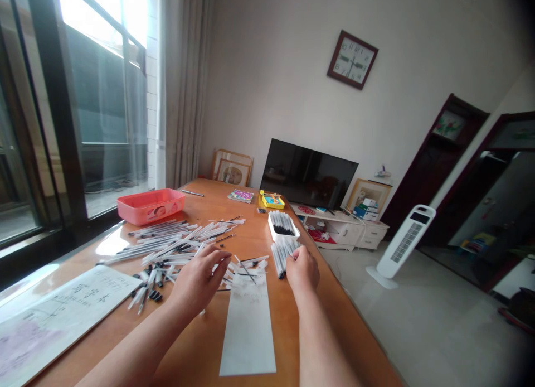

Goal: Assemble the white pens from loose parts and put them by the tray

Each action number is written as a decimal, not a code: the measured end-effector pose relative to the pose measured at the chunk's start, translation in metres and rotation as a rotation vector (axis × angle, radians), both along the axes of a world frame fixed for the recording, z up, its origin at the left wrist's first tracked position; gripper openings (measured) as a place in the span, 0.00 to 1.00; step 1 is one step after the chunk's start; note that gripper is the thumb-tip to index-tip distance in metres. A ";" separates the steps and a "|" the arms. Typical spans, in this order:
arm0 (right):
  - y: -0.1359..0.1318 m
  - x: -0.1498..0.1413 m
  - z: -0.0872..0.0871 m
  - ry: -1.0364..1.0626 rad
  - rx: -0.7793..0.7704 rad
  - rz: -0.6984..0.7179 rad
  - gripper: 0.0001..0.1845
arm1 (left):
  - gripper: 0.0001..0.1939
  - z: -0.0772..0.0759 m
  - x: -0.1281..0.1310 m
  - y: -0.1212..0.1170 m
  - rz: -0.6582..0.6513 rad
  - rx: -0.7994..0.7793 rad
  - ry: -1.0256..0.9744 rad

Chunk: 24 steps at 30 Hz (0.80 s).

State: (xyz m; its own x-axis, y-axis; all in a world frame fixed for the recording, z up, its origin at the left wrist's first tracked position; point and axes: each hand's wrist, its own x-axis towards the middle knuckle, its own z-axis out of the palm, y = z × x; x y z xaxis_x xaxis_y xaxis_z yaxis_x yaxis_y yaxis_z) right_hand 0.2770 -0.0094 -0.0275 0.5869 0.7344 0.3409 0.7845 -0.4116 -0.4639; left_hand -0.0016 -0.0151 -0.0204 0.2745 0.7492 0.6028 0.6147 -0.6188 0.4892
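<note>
My left hand (203, 272) hovers over the near side of a loose pile of clear pen barrels (167, 245), its fingers bent and a gap showing beside the thumb. A thin dark-tipped refill (245, 269) lies just right of it, over the top of a white paper strip (248, 342). My right hand (303, 267) is closed at the right edge of a row of clear pens with black tips (279, 257); its fingertips are partly hidden. Behind that row stands a white container (288, 232) filled with similar pens. Black caps (155, 295) are scattered left of my left hand.
A pink plastic box (150, 206) stands at the table's far left. A white board with writing (71, 320) lies at the near left. Towards the back are a yellow box (271, 200) and a small booklet (240, 196). The table's right edge runs beside my right arm.
</note>
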 end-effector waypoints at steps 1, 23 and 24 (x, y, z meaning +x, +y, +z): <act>0.000 0.000 0.000 -0.004 0.012 -0.004 0.02 | 0.16 0.000 0.000 0.000 -0.001 -0.001 0.001; 0.004 0.005 -0.004 0.093 -0.187 0.015 0.04 | 0.16 0.000 0.000 -0.001 -0.005 -0.007 -0.014; 0.005 0.005 -0.005 0.095 -0.189 0.016 0.04 | 0.16 0.000 0.000 -0.001 -0.005 -0.007 -0.015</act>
